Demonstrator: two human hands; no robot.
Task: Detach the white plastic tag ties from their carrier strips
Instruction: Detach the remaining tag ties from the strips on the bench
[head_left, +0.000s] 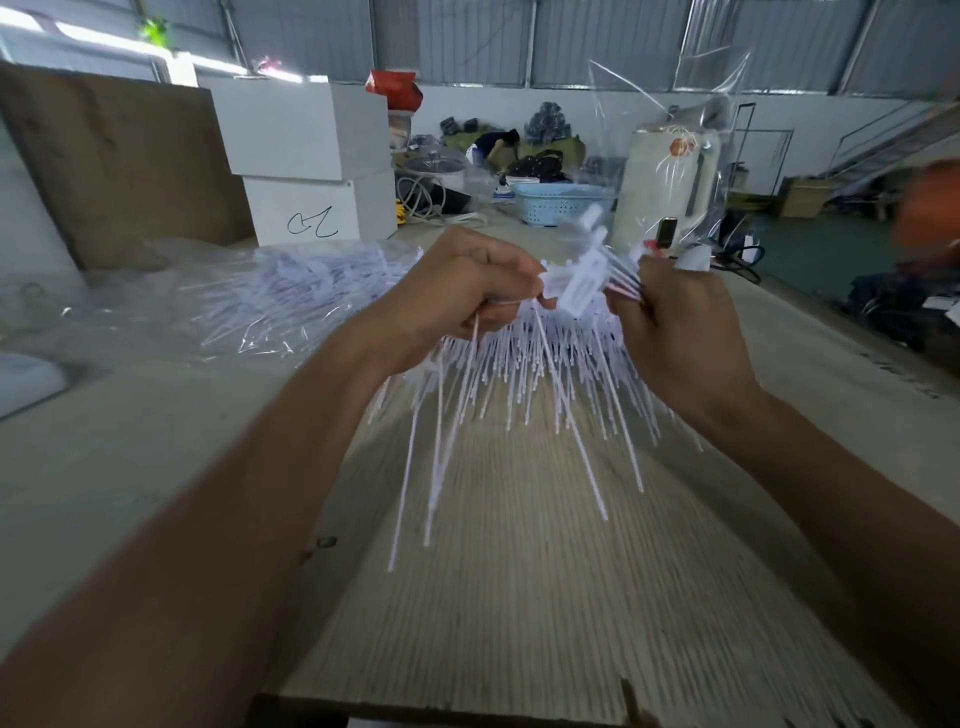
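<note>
A fan of white plastic tag ties (524, 374) hangs from its carrier strip (576, 288) above the table, between both hands. My left hand (462, 296) grips the left end of the bunch, with several loose ties trailing down from its fingers. My right hand (675, 332) grips the right end, its fingers curled round the ties' flat heads. The ties' thin tails point down toward me.
A pile of tag ties in clear plastic bags (291, 291) lies on the table (545, 597) at the left. White boxes (311, 171) and a brown board (119, 156) stand behind it. A clear bag (685, 156) and a blue basket (561, 200) sit beyond my hands.
</note>
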